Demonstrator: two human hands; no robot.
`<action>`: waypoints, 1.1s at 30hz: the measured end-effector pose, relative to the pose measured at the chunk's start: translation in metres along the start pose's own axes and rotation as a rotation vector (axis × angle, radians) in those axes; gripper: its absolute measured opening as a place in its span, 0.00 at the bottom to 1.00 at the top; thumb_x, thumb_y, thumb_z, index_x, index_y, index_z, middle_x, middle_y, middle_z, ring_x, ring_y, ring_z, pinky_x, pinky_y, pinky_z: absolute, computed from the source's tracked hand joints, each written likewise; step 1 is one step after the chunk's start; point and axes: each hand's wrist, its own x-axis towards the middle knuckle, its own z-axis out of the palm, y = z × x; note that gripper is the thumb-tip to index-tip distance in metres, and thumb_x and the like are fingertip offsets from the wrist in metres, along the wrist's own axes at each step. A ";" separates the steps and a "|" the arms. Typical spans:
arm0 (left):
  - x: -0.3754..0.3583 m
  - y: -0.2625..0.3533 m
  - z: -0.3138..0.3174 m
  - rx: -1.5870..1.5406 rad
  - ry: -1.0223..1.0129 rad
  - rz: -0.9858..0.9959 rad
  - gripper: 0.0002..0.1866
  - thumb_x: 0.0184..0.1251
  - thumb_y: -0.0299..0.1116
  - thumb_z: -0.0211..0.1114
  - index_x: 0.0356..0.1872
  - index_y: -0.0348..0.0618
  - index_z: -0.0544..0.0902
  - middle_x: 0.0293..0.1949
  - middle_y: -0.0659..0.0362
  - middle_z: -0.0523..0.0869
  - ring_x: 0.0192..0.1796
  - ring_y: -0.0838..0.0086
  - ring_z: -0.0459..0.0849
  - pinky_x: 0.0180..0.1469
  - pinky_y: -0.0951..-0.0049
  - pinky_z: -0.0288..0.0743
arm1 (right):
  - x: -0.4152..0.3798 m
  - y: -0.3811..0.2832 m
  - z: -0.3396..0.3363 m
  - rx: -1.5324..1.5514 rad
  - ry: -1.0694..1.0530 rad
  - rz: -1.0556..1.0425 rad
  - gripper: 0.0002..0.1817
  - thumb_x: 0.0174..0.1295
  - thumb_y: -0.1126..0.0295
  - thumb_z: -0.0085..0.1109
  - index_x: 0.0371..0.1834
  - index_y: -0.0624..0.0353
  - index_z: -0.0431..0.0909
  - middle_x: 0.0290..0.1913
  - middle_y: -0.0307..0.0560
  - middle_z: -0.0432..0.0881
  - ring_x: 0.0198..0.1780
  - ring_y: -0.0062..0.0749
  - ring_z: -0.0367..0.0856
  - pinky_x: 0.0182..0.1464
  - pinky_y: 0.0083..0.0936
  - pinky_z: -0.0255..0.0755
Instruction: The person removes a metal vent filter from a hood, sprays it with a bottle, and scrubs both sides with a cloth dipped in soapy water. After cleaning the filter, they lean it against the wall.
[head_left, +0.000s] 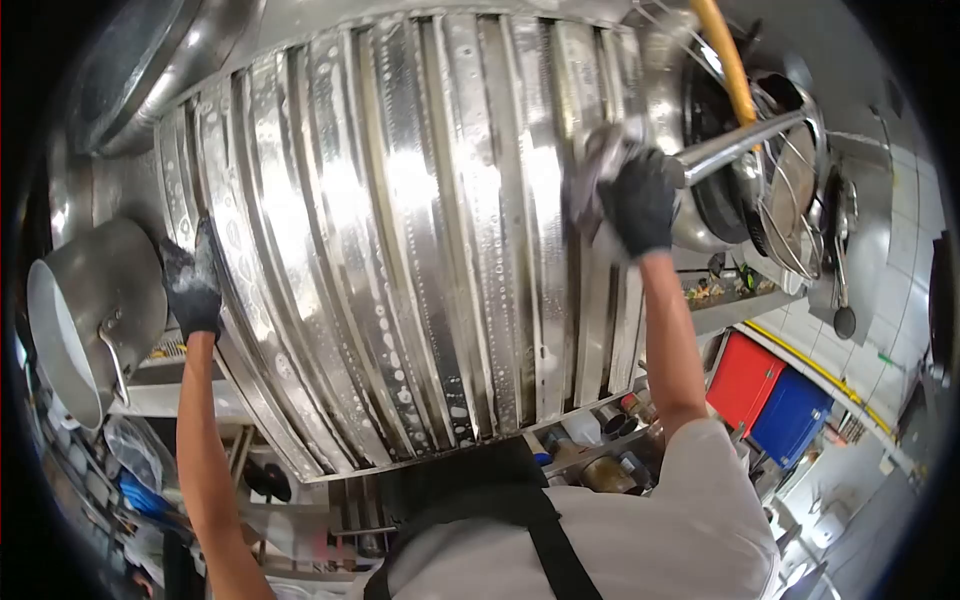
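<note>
A large ridged metal panel [430, 230], wet and spotted with suds, fills the middle of the view. My left hand [192, 285], in a dark glove with foam on it, has its fingers closed on the panel's left edge. On the right part of the panel is my right hand [640, 203], also gloved. It is closed around a greyish cloth or scrubbing pad [598, 170], which is blurred and lies against the ridges.
A big metal pot [135, 290] stands at the left. To the right are stacked pans with a metal handle [745, 143], a wooden handle [725, 60] and wire strainers. Lower right show a red board [743, 380] and a blue board [790, 418].
</note>
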 end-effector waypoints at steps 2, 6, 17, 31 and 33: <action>0.006 0.000 -0.009 -0.124 -0.039 -0.048 0.24 0.70 0.33 0.48 0.67 0.56 0.70 0.63 0.32 0.69 0.64 0.41 0.70 0.66 0.53 0.63 | 0.067 -0.001 0.009 -0.137 -0.025 0.082 0.28 0.61 0.46 0.56 0.43 0.65 0.75 0.45 0.62 0.78 0.49 0.60 0.76 0.49 0.49 0.69; 0.008 -0.003 -0.005 -0.127 -0.038 -0.002 0.26 0.68 0.31 0.50 0.69 0.57 0.68 0.61 0.30 0.70 0.59 0.41 0.74 0.62 0.55 0.69 | 0.208 0.028 0.051 0.160 0.372 -0.022 0.25 0.62 0.45 0.54 0.27 0.58 0.81 0.30 0.56 0.80 0.37 0.53 0.79 0.37 0.44 0.72; 0.022 0.013 -0.027 -0.431 -0.041 -0.320 0.38 0.70 0.53 0.53 0.64 0.23 0.65 0.59 0.31 0.73 0.62 0.42 0.72 0.65 0.59 0.63 | -0.055 -0.011 -0.017 0.196 0.139 0.163 0.38 0.48 0.51 0.72 0.59 0.62 0.72 0.49 0.59 0.79 0.51 0.52 0.77 0.49 0.41 0.72; 0.025 0.018 -0.031 -0.472 -0.025 -0.432 0.45 0.65 0.64 0.52 0.63 0.24 0.68 0.58 0.31 0.74 0.63 0.45 0.72 0.66 0.60 0.63 | 0.124 0.024 0.037 -0.107 0.388 -0.153 0.14 0.62 0.57 0.53 0.30 0.57 0.76 0.31 0.54 0.78 0.36 0.48 0.79 0.36 0.44 0.70; 0.039 0.029 -0.085 -0.619 -0.171 -0.635 0.39 0.65 0.63 0.52 0.56 0.31 0.73 0.49 0.32 0.80 0.55 0.41 0.77 0.58 0.53 0.69 | 0.017 0.018 0.015 -0.032 -0.107 0.025 0.18 0.62 0.54 0.55 0.31 0.60 0.76 0.34 0.55 0.78 0.41 0.51 0.78 0.41 0.49 0.68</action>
